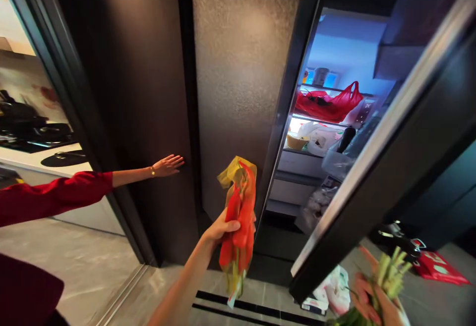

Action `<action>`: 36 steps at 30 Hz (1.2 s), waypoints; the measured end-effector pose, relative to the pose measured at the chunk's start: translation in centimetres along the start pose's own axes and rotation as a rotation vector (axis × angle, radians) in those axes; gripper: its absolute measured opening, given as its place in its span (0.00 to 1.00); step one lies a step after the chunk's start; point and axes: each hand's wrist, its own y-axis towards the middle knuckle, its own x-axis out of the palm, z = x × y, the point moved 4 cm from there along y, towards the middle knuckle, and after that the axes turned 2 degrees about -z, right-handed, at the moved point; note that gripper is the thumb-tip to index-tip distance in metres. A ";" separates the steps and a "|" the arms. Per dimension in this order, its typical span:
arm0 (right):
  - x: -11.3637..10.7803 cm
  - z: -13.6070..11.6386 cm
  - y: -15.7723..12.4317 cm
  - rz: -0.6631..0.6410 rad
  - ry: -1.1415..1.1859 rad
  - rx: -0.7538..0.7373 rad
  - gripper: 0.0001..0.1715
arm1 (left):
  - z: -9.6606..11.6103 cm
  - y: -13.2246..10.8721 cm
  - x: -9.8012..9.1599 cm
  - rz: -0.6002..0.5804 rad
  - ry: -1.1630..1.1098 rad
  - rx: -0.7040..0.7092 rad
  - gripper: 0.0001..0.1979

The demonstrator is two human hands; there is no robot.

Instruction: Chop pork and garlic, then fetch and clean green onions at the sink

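My left hand (226,226) is wrapped round a red plastic bag (243,227) in front of the fridge's textured panel. Yellow wrapping shows at the bag's top and green stalks at its lower end. At the bottom right my right hand (385,306), partly blurred, grips a bunch of green stalks (390,274) with leaves hanging below. An open fridge compartment (297,167) lies between the hands, further back.
On the left, another person's hand (168,166) with a red sleeve (82,187) rests against a dark panel. The open fridge door (386,152) slants across the right side. Bags (336,289) stand on the floor below it. A red packet (441,268) lies further right.
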 end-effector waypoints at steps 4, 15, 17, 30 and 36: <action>7.6 -0.2 3.1 -0.234 0.110 0.101 0.25 | -0.9 4.8 -0.6 -0.044 -0.063 0.033 0.24; 18.0 2.8 15.6 -0.608 0.168 0.175 0.33 | -5.0 17.1 -3.2 0.161 -0.035 0.143 0.27; 19.4 2.9 17.7 -0.624 0.184 0.172 0.31 | -4.9 18.3 -3.4 0.192 0.004 0.180 0.28; 22.3 4.2 22.3 -0.607 0.159 0.174 0.19 | -4.5 21.5 -4.7 0.487 0.362 0.350 0.24; 22.1 2.0 22.1 -0.595 0.118 0.149 0.25 | -3.3 21.2 -2.7 0.512 0.381 0.389 0.20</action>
